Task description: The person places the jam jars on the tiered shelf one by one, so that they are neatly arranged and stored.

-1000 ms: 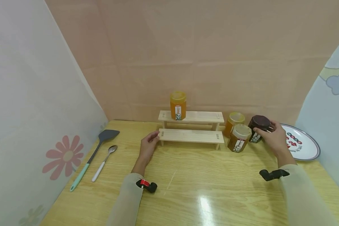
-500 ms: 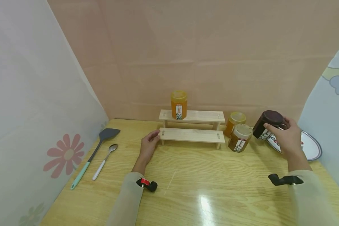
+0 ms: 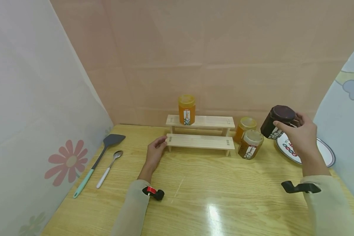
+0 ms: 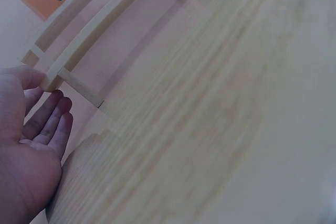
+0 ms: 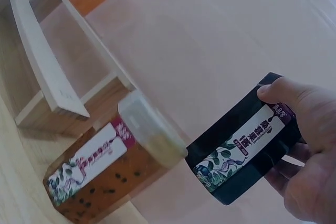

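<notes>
In the head view my right hand (image 3: 304,134) holds a dark jam jar (image 3: 278,122) in the air, slightly tilted, thumb on the near side and fingers behind. The right wrist view shows the dark jar's (image 5: 244,140) printed label facing the camera. My left hand (image 3: 155,152) pinches the left end of the lower board of a two-step wooden shelf (image 3: 200,141). An orange jar (image 3: 186,113) stands on the upper board, toward the left. Right of the shelf, a brown jam jar (image 3: 250,144) stands on the table, partly covering another orange jar (image 3: 242,128).
A white plate (image 3: 327,154) with a dark rim lies at the right, partly behind my right hand and wrist. On the left lie a spatula (image 3: 104,149) with a mint handle and a white-handled spoon (image 3: 108,170). A cloth backdrop (image 3: 224,55) rises behind the table.
My right hand has lifted the dark jam jar off the table, moving it up and slightly right. The left hand stays at the shelf's end.
</notes>
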`<state>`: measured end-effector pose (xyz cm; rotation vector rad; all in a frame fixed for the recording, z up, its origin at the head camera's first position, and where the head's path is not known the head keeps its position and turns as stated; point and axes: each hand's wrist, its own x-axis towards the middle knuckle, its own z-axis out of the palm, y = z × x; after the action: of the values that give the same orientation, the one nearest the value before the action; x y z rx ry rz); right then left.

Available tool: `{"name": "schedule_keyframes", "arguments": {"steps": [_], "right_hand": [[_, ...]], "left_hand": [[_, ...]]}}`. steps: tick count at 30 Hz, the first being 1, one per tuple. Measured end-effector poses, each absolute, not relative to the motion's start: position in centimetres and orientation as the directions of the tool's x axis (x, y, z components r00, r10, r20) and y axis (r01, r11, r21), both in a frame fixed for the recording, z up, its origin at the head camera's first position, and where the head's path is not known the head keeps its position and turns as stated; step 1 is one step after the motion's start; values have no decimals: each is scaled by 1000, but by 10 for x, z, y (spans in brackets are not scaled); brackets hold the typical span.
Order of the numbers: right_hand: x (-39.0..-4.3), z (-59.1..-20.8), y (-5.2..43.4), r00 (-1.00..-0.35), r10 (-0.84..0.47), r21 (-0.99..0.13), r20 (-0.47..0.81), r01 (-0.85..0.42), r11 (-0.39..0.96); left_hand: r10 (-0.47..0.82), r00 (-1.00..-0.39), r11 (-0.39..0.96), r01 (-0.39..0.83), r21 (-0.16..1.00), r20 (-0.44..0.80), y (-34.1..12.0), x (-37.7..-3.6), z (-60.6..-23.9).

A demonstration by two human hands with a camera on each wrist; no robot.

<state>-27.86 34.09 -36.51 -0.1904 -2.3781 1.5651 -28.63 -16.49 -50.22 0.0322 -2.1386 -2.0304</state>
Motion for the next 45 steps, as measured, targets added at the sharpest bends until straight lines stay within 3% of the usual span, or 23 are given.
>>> {"name": "schedule_keyframes", "arguments": {"steps": [8, 19, 26, 37, 45], "right_hand": [[-284, -347, 321, -942, 203, -903, 267, -171, 394], [-296, -340, 278, -972, 133, -877, 196, -113, 467], [-308, -344, 250, -964, 83, -878, 253, -193, 437], [-319, -348, 197, -980, 44, -922, 195, -168, 348], [-328, -347, 173, -980, 42, -920, 195, -168, 355]], "left_hand": [[-139, -984, 50, 108, 993, 114, -164, -286, -501], [-143, -984, 70, 95, 993, 104, -163, -285, -502], [-132, -984, 50, 114, 992, 119, -161, -288, -502], [-133, -985, 63, 102, 993, 110, -164, -284, -501], [-128, -986, 60, 98, 993, 105, -163, -282, -500]]}}
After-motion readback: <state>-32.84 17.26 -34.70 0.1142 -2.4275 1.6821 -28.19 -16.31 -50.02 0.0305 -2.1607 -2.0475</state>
